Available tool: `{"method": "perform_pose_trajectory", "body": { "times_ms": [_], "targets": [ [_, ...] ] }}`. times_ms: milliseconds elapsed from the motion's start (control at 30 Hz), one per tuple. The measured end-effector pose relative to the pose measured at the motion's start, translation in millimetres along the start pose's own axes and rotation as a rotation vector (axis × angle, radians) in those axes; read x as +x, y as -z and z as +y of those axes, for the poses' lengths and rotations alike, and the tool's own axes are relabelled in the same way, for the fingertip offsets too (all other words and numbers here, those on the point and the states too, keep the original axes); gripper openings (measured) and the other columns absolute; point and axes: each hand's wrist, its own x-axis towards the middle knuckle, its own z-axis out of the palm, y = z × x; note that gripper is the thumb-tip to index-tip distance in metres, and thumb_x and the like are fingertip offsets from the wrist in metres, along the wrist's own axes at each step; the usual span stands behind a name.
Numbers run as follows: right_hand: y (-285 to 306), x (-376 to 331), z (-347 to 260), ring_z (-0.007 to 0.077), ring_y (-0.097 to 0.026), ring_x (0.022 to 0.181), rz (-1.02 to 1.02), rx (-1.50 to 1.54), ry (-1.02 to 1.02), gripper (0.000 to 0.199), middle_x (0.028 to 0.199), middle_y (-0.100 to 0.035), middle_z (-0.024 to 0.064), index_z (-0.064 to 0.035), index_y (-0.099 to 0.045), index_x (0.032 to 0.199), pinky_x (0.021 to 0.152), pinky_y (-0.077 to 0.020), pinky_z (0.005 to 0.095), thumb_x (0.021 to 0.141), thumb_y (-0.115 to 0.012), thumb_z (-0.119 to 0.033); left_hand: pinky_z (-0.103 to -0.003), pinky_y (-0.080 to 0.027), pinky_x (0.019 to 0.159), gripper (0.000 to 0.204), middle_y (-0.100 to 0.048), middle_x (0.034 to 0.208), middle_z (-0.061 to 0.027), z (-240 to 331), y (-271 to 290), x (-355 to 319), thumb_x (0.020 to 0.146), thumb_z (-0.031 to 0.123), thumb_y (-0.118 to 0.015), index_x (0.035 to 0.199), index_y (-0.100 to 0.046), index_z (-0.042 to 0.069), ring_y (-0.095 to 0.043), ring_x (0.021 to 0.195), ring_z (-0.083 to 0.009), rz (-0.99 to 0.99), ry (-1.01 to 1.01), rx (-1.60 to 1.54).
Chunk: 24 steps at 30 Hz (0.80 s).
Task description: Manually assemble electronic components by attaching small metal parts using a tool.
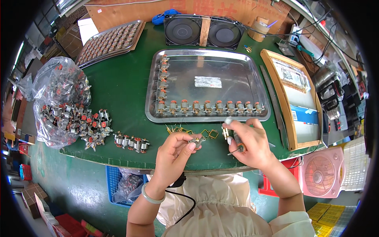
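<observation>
My left hand is closed in a pinch on a small motor rotor with a brass-coloured centre, held over the table's front edge. Curled at the right, my right hand has a slim, dark tool against its fingers; its kind is unclear. By its fingertips shows a small bright metal piece. Several yellow wire pieces lie on the table between and behind my hands. Just beyond them is a steel tray with rotors lined up along its left and front sides.
Loose rotors spill from a clear plastic bag at left. A short row of rotors lies nearer me. A filled tray is at back left, two black fans behind, a wooden-framed box at right.
</observation>
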Motion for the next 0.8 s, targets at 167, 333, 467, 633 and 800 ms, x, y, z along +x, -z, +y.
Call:
{"method": "perform_pose_trajectory", "body": {
  "times_ms": [167, 333, 467, 633, 800],
  "targets": [
    [7.0, 1.5, -8.2, 0.0130, -0.042, 0.052, 0.006, 0.327, -0.325, 0.058, 0.092, -0.064, 0.0055, -0.0032, -0.045, 0.115, 0.055, -0.0392, 0.0243, 0.061, -0.062, 0.007, -0.028, -0.050, 0.074, 0.012, -0.057, 0.102, -0.0156, 1.8, -1.7, -2.5, 0.087, 0.000, -0.048, 0.099, -0.046, -0.003, -0.061, 0.086, -0.0194, 0.058, -0.093, -0.169],
    [14.8, 8.4, -18.0, 0.0024, -0.044, 0.059, -0.054, 0.770, -0.569, 0.054, 0.098, -0.061, 0.0117, -0.0018, -0.042, 0.119, 0.057, -0.0391, 0.0170, 0.068, -0.051, 0.012, -0.028, -0.052, 0.073, 0.014, -0.057, 0.098, -0.0137, 7.2, -5.8, -7.4, 0.086, -0.001, -0.049, 0.100, -0.047, -0.004, -0.061, 0.085, -0.0201, 0.057, -0.079, -0.212],
    [3.0, 14.7, -23.4, 0.0078, -0.056, 0.077, -0.088, 1.065, -0.733, 0.047, 0.093, -0.060, 0.0095, -0.0023, -0.042, 0.117, 0.064, -0.0443, 0.0193, 0.073, -0.055, 0.005, -0.028, -0.053, 0.071, 0.015, -0.057, 0.094, -0.0122, 14.3, -9.4, -8.3, 0.085, -0.002, -0.051, 0.099, -0.048, -0.005, -0.062, 0.083, -0.0196, 0.012, -0.067, -0.212],
    [-4.8, 17.5, -24.3, 0.0047, -0.053, 0.071, -0.213, 1.222, -0.802, 0.044, 0.092, -0.060, 0.0084, -0.0001, -0.043, 0.115, 0.058, -0.0423, 0.0178, 0.072, -0.056, 0.004, -0.027, -0.054, 0.070, 0.015, -0.057, 0.092, -0.0116, 20.1, -11.7, -9.1, 0.083, -0.001, -0.053, 0.097, -0.050, -0.006, -0.062, 0.081, -0.0199, 0.017, -0.052, -0.193],
    [-4.7, 20.6, -30.2, 0.0041, -0.051, 0.066, -0.199, 1.311, -0.933, 0.045, 0.095, -0.060, 0.0116, -0.0009, -0.043, 0.116, 0.045, -0.0362, 0.0145, 0.073, -0.055, 0.002, -0.026, -0.055, 0.068, 0.016, -0.058, 0.091, -0.0120, 23.7, -13.6, -5.6, 0.083, 0.000, -0.055, 0.098, -0.050, -0.005, -0.063, 0.078, -0.0209, 0.055, 0.011, -0.245]
  ]
}}
